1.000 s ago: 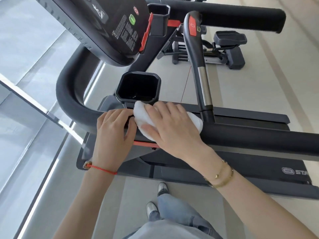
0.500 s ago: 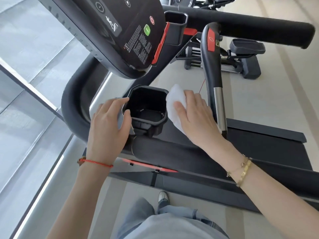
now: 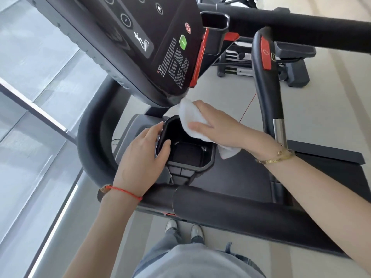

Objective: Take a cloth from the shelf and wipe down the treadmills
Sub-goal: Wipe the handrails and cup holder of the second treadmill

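Note:
I stand beside a black treadmill [image 3: 230,209]. Its black cup holder [image 3: 192,163] sits just below the console [image 3: 160,47]. My left hand [image 3: 140,157] grips the holder's left wall, thumb inside the rim and fingers outside. My right hand [image 3: 218,125] holds a white cloth [image 3: 190,119] against the holder's far right rim. The cloth's upper corner touches the console's lower edge and its lower end hangs past my wrist.
A padded side handrail [image 3: 241,211] runs across in front of me. An upright grip bar with a red button [image 3: 267,63] stands right of my right hand. A glass wall [image 3: 30,97] lies to the left, and another exercise machine [image 3: 289,63] stands beyond.
Both hands left the side handrail and rose to the cup holder. My left hand now grips its left wall, and my right hand moved the cloth up along its right rim to the console.

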